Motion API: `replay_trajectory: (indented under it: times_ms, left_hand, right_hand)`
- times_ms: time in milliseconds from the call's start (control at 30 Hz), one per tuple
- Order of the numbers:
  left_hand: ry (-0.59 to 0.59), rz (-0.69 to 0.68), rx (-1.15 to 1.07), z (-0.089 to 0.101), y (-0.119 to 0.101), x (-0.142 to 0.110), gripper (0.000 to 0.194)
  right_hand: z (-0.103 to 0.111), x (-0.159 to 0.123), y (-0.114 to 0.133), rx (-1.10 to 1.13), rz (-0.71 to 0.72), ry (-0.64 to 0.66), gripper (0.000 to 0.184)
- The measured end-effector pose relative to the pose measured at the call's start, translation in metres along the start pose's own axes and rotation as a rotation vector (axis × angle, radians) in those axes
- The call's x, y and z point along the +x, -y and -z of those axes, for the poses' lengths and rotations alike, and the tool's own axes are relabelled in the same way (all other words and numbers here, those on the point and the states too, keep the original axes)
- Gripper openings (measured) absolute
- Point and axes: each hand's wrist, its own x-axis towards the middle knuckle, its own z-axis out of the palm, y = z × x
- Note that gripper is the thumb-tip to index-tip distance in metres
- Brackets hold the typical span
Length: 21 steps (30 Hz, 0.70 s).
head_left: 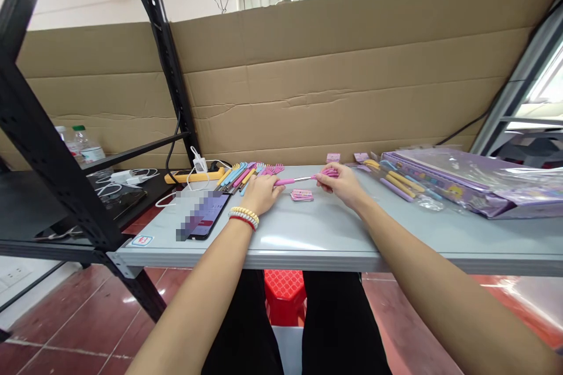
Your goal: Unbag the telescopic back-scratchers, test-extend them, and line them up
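Note:
A pink back scratcher (302,179) with a metal rod in its middle stretches between my two hands above the table. My left hand (260,192), with beaded bands at its wrist, is closed round the handle end. The fingers of my right hand (341,183) pinch the pink head end, which they partly cover. Just below the rod lies a small stack of pink printed cards (301,195). Behind my left hand is a pile of back scratchers (246,173) in blue, pink and yellow, partly hidden by the hand.
Left on the grey table (308,234) lies a phone (209,215), near a white charger (199,163) and a yellow power strip (197,176). On the right are wrapped yellow and purple sticks (398,183) and a purple plastic-covered box (466,181). A cardboard wall (329,82) stands behind.

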Motion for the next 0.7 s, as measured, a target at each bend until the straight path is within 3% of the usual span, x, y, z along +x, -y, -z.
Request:
replay_trajectory:
  times_ms: [100, 233, 433, 567, 700]
  left_hand:
    - [0.021, 0.007, 0.03, -0.001, -0.016, 0.001, 0.032]
    - [0.041, 0.05, 0.006, -0.002, -0.036, 0.003, 0.04]
    - [-0.021, 0.209, -0.135, -0.005, -0.036, 0.006, 0.04]
    - [-0.085, 0.189, -0.367, -0.006, -0.029, 0.006, 0.023]
    - [0.041, 0.109, -0.625, -0.005, -0.031, 0.006, 0.028]
  right_hand:
    - [-0.007, 0.0, 0.008, 0.31, 0.0, -0.04, 0.04]
    - [-0.026, 0.005, 0.024, 0.424, -0.006, 0.009, 0.039]
    - [-0.073, 0.025, 0.054, 0.683, -0.094, -0.011, 0.055]
    - [-0.092, 0.031, 0.048, 0.812, -0.127, -0.086, 0.061]
    - [-0.089, 0.03, 0.034, 0.82, -0.193, -0.197, 0.061]
